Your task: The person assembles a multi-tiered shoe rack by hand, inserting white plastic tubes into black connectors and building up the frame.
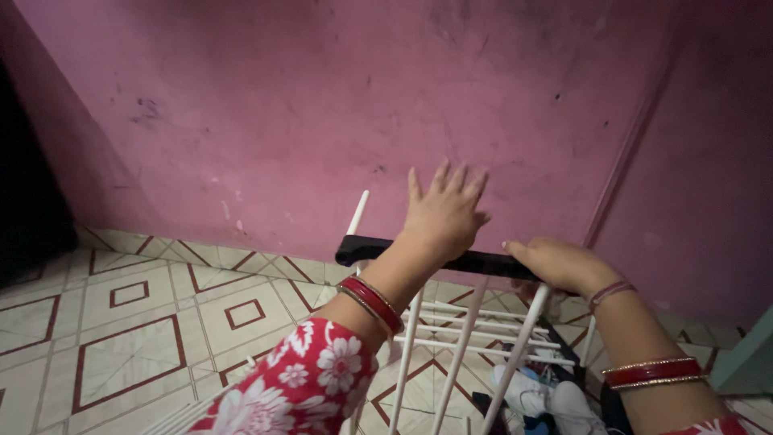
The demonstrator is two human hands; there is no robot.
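Reaching over the centre of the frame, the left hand (441, 216) is open, its fingers spread and lifted towards the pink plastered wall (322, 105), with the heel of the palm resting on the black bar along the top of a white metal drying rack (364, 248). Just to the right of it, the right hand (560, 264) is closed around the same bar, fingers curled over its far edge. White rods of the rack (459, 354) run down from the bar towards the lower centre of the frame, with more thin rods crossing between them. Red and gold bangles (372, 303) sit on the left wrist, above a red sleeve with white flowers (310, 383) at the lower centre; similar bangles ring the right forearm at lower right. Beneath the rack, at lower right, lie white and blue pieces of clothing (535, 395). A tiled floor with brown diamond outlines (137, 322) fills the lower left.
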